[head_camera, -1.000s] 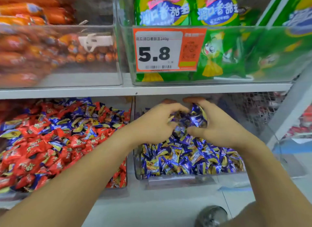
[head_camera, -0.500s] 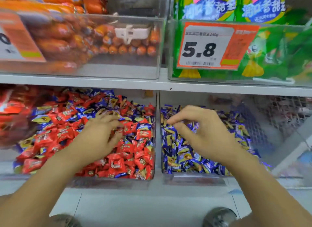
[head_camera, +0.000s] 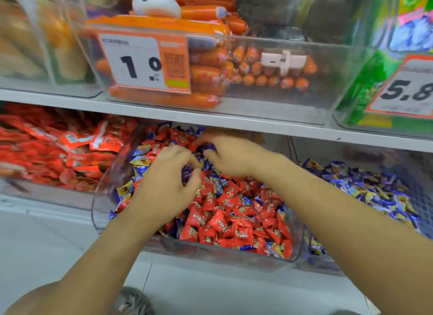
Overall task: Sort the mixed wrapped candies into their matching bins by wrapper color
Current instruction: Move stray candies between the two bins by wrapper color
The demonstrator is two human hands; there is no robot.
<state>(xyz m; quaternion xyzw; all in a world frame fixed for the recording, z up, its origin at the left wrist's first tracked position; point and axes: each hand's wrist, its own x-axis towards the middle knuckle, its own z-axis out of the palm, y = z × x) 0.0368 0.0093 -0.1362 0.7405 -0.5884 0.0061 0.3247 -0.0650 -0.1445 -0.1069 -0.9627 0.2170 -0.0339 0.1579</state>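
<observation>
Both hands in mixed bin (head_camera: 234, 256): left hand (head_camera: 164, 185) fingers curled, pinching blue candies (head_camera: 187, 173); right hand (head_camera: 234, 157) fingers curled, contents unclear. Pick only blue wrappers, then move them to blue bin (head_camera: 421, 192).

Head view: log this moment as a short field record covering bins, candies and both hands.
setting: store shelf with clear bins
mixed bin: mostly red candies, blue candies scattered among them
blue bin: right of the mixed bin, holds blue-wrapped candies
left hand: over the mixed bin, fingers curled round blue candies
right hand: at the back of the mixed pile, fingers curled on blue wrappers
upper shelf: orange sausages, price tag
</observation>
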